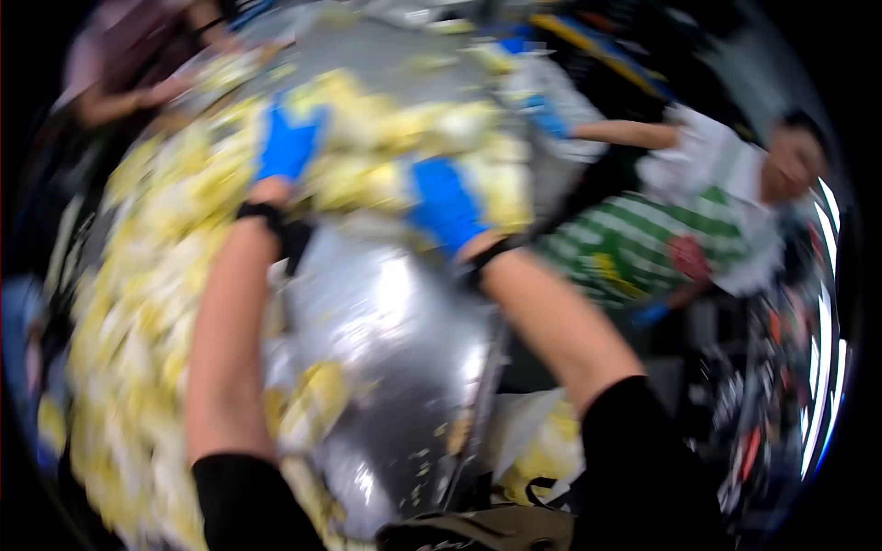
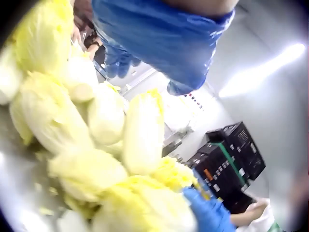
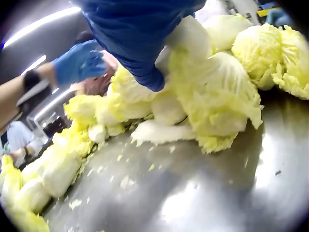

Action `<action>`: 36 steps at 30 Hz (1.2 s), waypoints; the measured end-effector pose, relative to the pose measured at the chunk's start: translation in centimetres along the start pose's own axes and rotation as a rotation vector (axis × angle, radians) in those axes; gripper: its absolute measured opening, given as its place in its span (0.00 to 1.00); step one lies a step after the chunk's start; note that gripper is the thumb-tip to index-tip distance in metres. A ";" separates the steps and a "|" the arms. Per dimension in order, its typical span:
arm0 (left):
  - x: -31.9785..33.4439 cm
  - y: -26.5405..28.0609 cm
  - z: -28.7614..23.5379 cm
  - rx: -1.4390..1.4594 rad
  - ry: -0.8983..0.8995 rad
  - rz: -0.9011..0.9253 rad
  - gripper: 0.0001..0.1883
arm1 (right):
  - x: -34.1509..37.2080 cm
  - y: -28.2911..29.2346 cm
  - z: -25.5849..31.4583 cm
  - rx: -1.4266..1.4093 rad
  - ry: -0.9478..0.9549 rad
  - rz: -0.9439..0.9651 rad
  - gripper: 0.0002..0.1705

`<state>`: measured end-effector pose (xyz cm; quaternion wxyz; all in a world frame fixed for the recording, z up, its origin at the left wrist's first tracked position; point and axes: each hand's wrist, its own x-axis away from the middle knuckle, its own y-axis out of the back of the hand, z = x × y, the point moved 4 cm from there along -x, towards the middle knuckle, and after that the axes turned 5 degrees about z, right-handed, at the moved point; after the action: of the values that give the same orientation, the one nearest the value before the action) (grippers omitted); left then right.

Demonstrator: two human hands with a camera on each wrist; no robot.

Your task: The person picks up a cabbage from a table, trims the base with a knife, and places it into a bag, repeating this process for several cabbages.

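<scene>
Both hands wear blue gloves and reach over a metal table heaped with pale yellow napa cabbages (image 1: 156, 303). My left hand (image 1: 289, 142) is raised over the heap with its fingers spread and nothing in them. Several whole cabbages (image 2: 142, 130) lie below it in the left wrist view. My right hand (image 1: 446, 202) is at the near edge of the pile, beside the bare metal. In the right wrist view its thumb (image 3: 149, 79) curls against a napa cabbage (image 3: 212, 92) whose leaves hang toward the table. The other fingers are hidden behind the glove.
Metal tabletop (image 1: 386, 294) with leaf scraps lies before me. A person in a green-striped apron (image 1: 643, 239) stands at the right, a gloved hand near the pile. Another person's arms (image 1: 138, 101) work at the far left. A bag with cabbage (image 1: 542, 436) is below the table edge.
</scene>
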<state>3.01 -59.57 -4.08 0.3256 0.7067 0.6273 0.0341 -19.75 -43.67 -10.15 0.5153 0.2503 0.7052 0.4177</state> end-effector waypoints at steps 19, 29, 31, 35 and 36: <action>7.7 0.6 -5.4 0.469 -0.051 -0.141 0.35 | 9.5 7.2 2.2 -0.222 -0.294 0.070 0.42; 40.6 22.9 -14.5 -0.220 0.717 0.845 0.39 | -8.4 0.6 -4.9 -0.103 -0.056 0.264 0.53; 46.5 24.9 -13.4 -0.532 0.879 0.838 0.42 | -10.5 -2.2 -6.0 -0.095 -0.056 0.398 0.45; 53.6 27.7 -12.0 -1.054 1.015 0.792 0.49 | -10.3 -1.4 -6.4 -0.430 -0.211 0.186 0.32; 53.2 28.0 -12.1 -1.064 1.061 0.766 0.51 | -10.0 0.5 -6.0 -0.587 -0.264 0.099 0.32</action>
<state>32.91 -6.18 0.34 0.2433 0.5132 0.3144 0.7607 -21.99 -53.27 -3.80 0.6316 0.1771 0.4687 0.5917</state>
